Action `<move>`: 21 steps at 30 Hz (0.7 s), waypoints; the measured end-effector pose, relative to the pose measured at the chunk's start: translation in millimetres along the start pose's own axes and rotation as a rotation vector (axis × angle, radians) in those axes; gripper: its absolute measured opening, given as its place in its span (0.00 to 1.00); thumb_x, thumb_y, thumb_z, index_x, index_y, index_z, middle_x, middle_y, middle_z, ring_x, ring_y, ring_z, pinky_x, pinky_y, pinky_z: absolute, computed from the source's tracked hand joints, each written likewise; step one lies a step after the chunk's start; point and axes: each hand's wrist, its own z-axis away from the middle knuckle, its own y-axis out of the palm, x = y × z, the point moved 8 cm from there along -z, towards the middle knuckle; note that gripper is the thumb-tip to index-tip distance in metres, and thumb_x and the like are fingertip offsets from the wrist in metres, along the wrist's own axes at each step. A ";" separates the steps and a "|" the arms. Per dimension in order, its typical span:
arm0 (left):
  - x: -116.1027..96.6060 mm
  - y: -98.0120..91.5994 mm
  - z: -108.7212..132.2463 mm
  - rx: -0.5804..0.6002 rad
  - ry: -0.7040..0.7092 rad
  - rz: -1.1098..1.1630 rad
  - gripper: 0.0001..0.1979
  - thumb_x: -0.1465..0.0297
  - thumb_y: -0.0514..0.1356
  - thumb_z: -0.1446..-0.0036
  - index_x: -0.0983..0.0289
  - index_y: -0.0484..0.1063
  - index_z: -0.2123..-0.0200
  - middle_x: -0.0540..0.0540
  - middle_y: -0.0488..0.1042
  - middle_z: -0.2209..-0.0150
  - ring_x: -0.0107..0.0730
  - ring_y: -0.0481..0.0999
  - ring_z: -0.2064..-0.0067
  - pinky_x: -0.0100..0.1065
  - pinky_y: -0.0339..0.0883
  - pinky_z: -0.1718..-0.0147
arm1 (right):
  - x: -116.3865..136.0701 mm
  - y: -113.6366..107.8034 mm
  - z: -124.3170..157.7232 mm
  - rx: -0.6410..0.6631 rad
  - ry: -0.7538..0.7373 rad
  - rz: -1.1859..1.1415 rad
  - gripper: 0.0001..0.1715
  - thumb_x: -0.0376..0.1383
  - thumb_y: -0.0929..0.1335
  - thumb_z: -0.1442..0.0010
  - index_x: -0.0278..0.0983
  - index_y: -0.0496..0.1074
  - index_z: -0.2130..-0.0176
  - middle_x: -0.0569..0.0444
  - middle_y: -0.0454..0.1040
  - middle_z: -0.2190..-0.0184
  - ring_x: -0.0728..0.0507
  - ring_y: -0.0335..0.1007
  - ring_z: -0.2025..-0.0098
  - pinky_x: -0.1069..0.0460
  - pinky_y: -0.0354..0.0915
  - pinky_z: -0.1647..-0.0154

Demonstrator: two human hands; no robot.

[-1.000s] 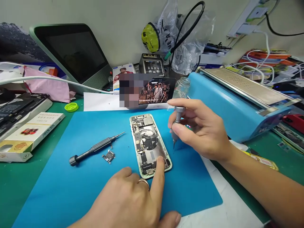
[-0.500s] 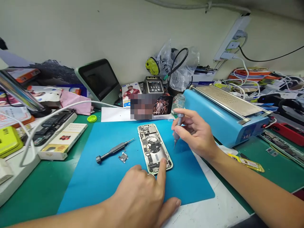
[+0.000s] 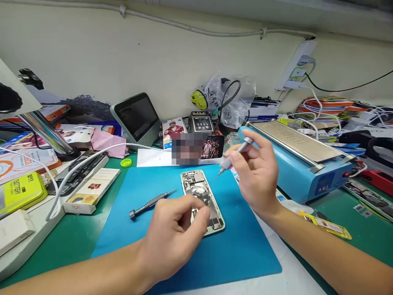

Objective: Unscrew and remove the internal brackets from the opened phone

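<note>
In the center of the frame, the opened phone (image 3: 204, 189) is lying on the blue mat (image 3: 245, 241), its pale frame holding a dark round patch, metal plates and small parts. Just right of the phone playing a video (image 3: 212, 146), a glass jar (image 3: 231, 139) is standing; its contents are too unclear to name. Above it, a clear plastic bag (image 3: 235, 110) is bunching near the wall, a yellow-green thing showing at its left end. At center left, a white carton (image 3: 100, 184) is resting beside a tray of dark parts (image 3: 81, 170).

At the left edge, a yellow-green box (image 3: 23, 192) is showing lettering that seems to read "BATTERY". The carton is carrying a red emblem, its print too small to read.

The left hand (image 3: 176, 233) is hovering over the lower left part of the opened phone, index finger and thumb curling until their tips nearly meet; whether they are pinching something or touching the phone, I cannot tell. Right of center, the right hand (image 3: 258, 172) is gripping a grey screwdriver (image 3: 227, 164) between thumb and fingers, index finger bending over its cap, the tip pointing down and left near the phone's upper right edge. A dark screwdriver (image 3: 152, 203) is lying on the mat, left of the phone.
</note>
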 end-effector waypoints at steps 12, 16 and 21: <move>10.9 -1.8 -11.1 -0.109 -0.010 0.111 0.06 0.68 0.66 0.34 0.51 0.75 0.56 0.40 0.75 0.65 0.31 0.72 0.60 0.38 0.57 0.58 | 8.6 -8.3 23.5 0.024 0.029 -0.137 0.23 0.29 0.71 0.34 0.46 0.73 0.42 0.56 0.81 0.65 0.46 0.78 0.68 0.53 0.81 0.71; 10.1 1.1 -9.6 -0.077 0.008 0.108 0.08 0.69 0.67 0.35 0.50 0.76 0.55 0.38 0.77 0.65 0.29 0.73 0.60 0.39 0.58 0.58 | 7.7 -2.9 28.9 0.055 0.040 -0.146 0.24 0.28 0.73 0.35 0.45 0.74 0.42 0.56 0.82 0.65 0.47 0.78 0.67 0.55 0.81 0.72; 8.1 0.9 -8.9 -0.075 0.013 0.107 0.07 0.70 0.68 0.35 0.50 0.78 0.57 0.35 0.79 0.66 0.26 0.75 0.62 0.39 0.57 0.59 | 7.2 -2.7 26.7 0.046 0.023 -0.125 0.23 0.29 0.73 0.36 0.46 0.75 0.44 0.57 0.82 0.66 0.47 0.79 0.68 0.54 0.81 0.72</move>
